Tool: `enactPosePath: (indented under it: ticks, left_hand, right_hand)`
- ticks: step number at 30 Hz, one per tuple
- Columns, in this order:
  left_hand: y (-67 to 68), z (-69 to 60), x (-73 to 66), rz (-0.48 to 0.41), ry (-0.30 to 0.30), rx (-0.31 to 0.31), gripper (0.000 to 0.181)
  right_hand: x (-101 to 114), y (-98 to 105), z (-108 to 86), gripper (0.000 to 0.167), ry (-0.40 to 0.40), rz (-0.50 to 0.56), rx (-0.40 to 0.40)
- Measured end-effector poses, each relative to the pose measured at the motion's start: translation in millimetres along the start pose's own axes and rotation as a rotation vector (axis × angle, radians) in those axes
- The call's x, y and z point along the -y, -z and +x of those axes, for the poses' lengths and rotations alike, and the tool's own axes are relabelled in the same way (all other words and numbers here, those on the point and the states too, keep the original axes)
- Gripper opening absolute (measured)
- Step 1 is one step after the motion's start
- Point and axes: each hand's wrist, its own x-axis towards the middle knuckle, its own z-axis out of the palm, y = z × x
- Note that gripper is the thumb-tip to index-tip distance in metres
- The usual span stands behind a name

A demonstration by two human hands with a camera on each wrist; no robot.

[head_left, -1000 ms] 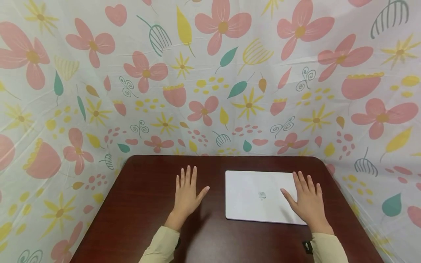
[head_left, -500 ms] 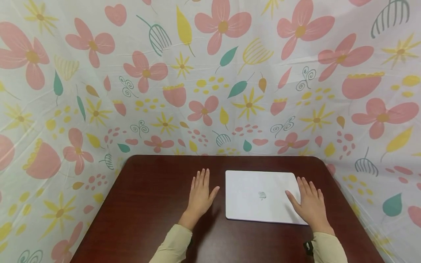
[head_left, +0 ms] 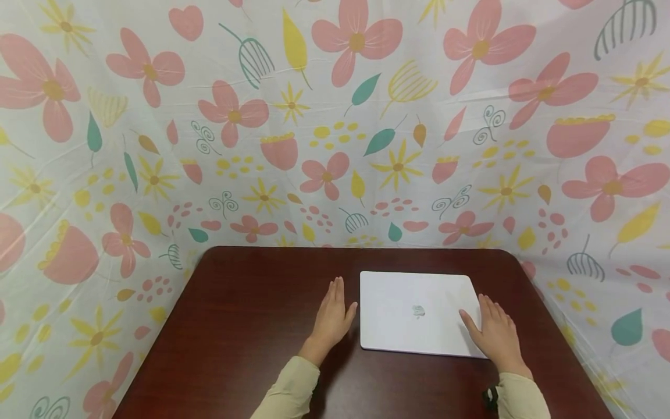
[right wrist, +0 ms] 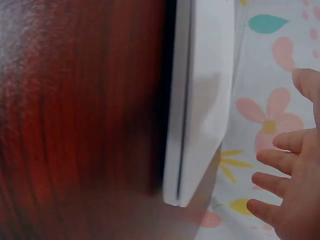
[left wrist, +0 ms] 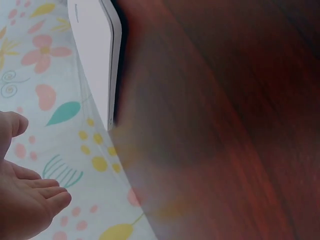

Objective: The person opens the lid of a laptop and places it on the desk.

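Note:
A closed silver laptop (head_left: 408,329) with a logo on its lid lies flat on the brown table. Just off its left edge is my left hand (head_left: 331,317), fingers straight and together, thumb toward the laptop. My right hand (head_left: 497,334) is at the laptop's right edge, fingers extended and thumb over the lid. In the left wrist view the laptop (left wrist: 95,55) appears apart from the left hand (left wrist: 30,197). The right wrist view has the laptop's side (right wrist: 207,100) with a gap before the right hand (right wrist: 295,170). Neither hand holds anything.
The dark reddish-brown table (head_left: 225,326) has rounded far corners. A white flowered cloth (head_left: 324,116) hangs behind it and along both sides. A black band (head_left: 489,398) shows at the right sleeve cuff.
My left hand has moved right, close to the laptop's left edge, and its fingers have come together. My right hand has shifted slightly right and nearer to me. The laptop has stayed in place.

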Motion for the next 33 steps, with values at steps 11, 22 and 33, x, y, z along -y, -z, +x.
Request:
enactPosePath:
  ticks: [11, 22, 33]
  left_hand:
    - [-19.2, 0.3, 4.5, -0.104, 0.046, 0.087, 0.067]
    - [-35.9, 0.9, 5.8, -0.22, 0.078, 0.177, 0.067]
    - [-48.6, -1.2, 2.2, -0.284, 0.095, 0.239, 0.066]
  right_hand:
    - [-11, -9, -4.8, 0.081, -0.068, 0.054, 0.14]
    - [-12, -12, -6.9, 0.086, -0.139, 0.102, 0.23]
    - [-9, -14, -6.9, 0.083, -0.141, 0.173, 0.23]
